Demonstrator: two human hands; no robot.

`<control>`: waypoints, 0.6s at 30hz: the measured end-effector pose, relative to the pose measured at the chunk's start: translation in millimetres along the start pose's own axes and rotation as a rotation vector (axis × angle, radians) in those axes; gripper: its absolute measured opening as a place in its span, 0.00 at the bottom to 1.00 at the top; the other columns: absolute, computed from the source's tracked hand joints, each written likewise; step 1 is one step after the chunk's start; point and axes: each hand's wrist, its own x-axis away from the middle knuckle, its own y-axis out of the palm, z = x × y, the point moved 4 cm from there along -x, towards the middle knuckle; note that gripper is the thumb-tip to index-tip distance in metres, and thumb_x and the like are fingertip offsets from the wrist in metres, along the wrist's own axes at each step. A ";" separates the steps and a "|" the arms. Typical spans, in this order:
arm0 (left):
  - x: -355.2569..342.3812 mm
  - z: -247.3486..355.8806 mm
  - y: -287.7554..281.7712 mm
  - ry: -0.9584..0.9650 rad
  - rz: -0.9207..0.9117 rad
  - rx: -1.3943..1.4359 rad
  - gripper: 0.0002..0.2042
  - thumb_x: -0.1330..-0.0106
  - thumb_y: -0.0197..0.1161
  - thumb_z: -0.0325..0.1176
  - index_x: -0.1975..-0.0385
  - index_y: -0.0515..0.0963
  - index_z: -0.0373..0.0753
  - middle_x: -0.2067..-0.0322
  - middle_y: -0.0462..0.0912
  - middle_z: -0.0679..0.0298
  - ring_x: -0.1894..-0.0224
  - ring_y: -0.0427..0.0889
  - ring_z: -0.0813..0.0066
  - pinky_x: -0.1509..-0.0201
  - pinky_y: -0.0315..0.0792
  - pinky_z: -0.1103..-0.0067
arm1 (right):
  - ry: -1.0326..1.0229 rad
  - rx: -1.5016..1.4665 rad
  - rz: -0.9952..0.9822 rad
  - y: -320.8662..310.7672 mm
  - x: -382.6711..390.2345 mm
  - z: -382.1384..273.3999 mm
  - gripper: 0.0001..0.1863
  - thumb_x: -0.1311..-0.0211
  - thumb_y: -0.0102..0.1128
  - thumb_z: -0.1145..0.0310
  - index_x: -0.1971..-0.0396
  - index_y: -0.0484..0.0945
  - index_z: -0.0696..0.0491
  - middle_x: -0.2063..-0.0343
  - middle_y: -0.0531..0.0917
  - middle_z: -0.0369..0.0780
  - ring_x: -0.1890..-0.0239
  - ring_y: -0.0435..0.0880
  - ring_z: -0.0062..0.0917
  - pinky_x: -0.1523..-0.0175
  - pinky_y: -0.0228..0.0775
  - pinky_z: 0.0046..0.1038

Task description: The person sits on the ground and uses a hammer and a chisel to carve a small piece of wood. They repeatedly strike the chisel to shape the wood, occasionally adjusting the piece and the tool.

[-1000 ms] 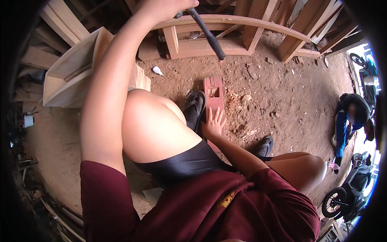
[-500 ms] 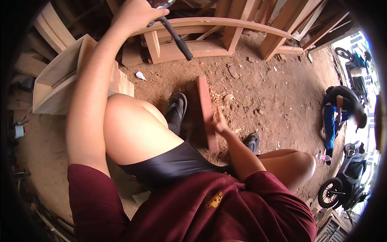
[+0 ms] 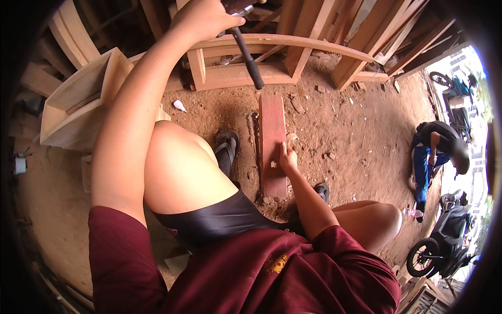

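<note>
My right hand (image 3: 287, 158) grips the right edge of a reddish wooden board (image 3: 273, 123) between my feet, its broad face turned up. A small pale notch or hole (image 3: 273, 164) shows in that face, beside my fingers. Raised at the top, my left hand (image 3: 206, 21) is closed around a tool with a long black handle (image 3: 248, 60) and a shiny metal part (image 3: 244, 10). The handle points down toward the board's far end without touching it. The rest of the tool is cut off by the frame, so its kind is unclear.
A curved wooden frame (image 3: 293, 41) stands beyond the board, with upright planks behind. At left is a pale wooden box-like piece (image 3: 78, 112). Wood chips litter the dirt floor (image 3: 361, 136). Rightward, a person (image 3: 439, 146) bends over near a parked motorcycle (image 3: 444, 235) and a bottle (image 3: 413, 212).
The board has turned from showing its narrow edge to showing its broad face, my right hand still at its right side. My left hand and the tool have shifted right.
</note>
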 end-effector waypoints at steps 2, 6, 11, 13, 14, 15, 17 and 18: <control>-2.3 2.0 -1.9 -0.009 -0.016 0.046 0.19 0.49 0.75 0.46 0.76 0.83 0.32 0.77 0.85 0.50 0.72 0.87 0.59 0.65 0.78 0.69 | -0.099 -0.043 0.071 1.6 -23.0 -33.4 0.37 0.28 0.43 0.40 0.65 0.82 0.64 0.66 0.82 0.63 0.57 0.83 0.56 0.51 0.72 0.48; -7.2 1.0 -3.3 -0.024 -0.038 0.087 0.19 0.48 0.74 0.44 0.73 0.83 0.30 0.74 0.85 0.49 0.70 0.87 0.58 0.64 0.78 0.68 | -0.122 0.038 -0.038 6.0 -97.3 -101.8 0.40 0.27 0.38 0.39 0.65 0.82 0.67 0.67 0.81 0.66 0.56 0.82 0.58 0.52 0.73 0.48; -9.1 -7.1 -8.0 0.074 0.062 0.019 0.20 0.48 0.73 0.43 0.68 0.84 0.30 0.69 0.85 0.45 0.64 0.87 0.53 0.58 0.81 0.66 | 0.145 -0.053 -0.164 8.4 -159.9 -135.5 0.57 0.40 0.36 0.21 0.48 0.77 0.69 0.49 0.80 0.60 0.46 0.81 0.47 0.47 0.74 0.41; -10.6 -11.6 -7.7 0.074 0.058 0.034 0.19 0.48 0.72 0.43 0.67 0.84 0.30 0.68 0.86 0.45 0.64 0.87 0.53 0.58 0.81 0.65 | 0.137 0.197 -0.210 5.0 -169.2 -137.5 0.55 0.39 0.35 0.22 0.40 0.72 0.63 0.46 0.80 0.56 0.44 0.80 0.47 0.45 0.73 0.43; -11.0 -13.9 -9.3 0.091 0.079 0.031 0.20 0.48 0.72 0.43 0.67 0.84 0.30 0.67 0.86 0.45 0.64 0.87 0.53 0.58 0.81 0.65 | 0.069 0.319 -0.222 3.9 -171.8 -139.4 0.54 0.38 0.35 0.22 0.38 0.71 0.62 0.46 0.80 0.55 0.44 0.80 0.46 0.44 0.73 0.43; -11.5 -15.6 -9.2 0.108 0.099 0.029 0.20 0.48 0.72 0.43 0.67 0.84 0.30 0.67 0.86 0.45 0.64 0.88 0.52 0.59 0.81 0.65 | 0.049 0.275 -0.209 0.4 -172.4 -136.7 0.53 0.37 0.35 0.23 0.37 0.70 0.61 0.46 0.80 0.55 0.43 0.80 0.46 0.44 0.72 0.43; -15.3 -17.0 -7.0 0.074 0.089 -0.040 0.18 0.47 0.70 0.42 0.67 0.84 0.30 0.68 0.86 0.45 0.65 0.87 0.52 0.60 0.81 0.66 | 0.104 -0.001 -0.223 -2.0 -173.0 -129.0 0.52 0.36 0.34 0.24 0.35 0.69 0.60 0.45 0.79 0.54 0.42 0.79 0.44 0.42 0.71 0.42; -14.5 -20.1 -5.5 0.071 0.071 -0.040 0.18 0.47 0.69 0.41 0.68 0.84 0.30 0.68 0.86 0.45 0.65 0.87 0.52 0.61 0.81 0.65 | 0.129 -0.125 -0.250 -3.3 -174.3 -125.4 0.50 0.33 0.34 0.27 0.35 0.68 0.62 0.42 0.77 0.55 0.40 0.77 0.43 0.39 0.69 0.40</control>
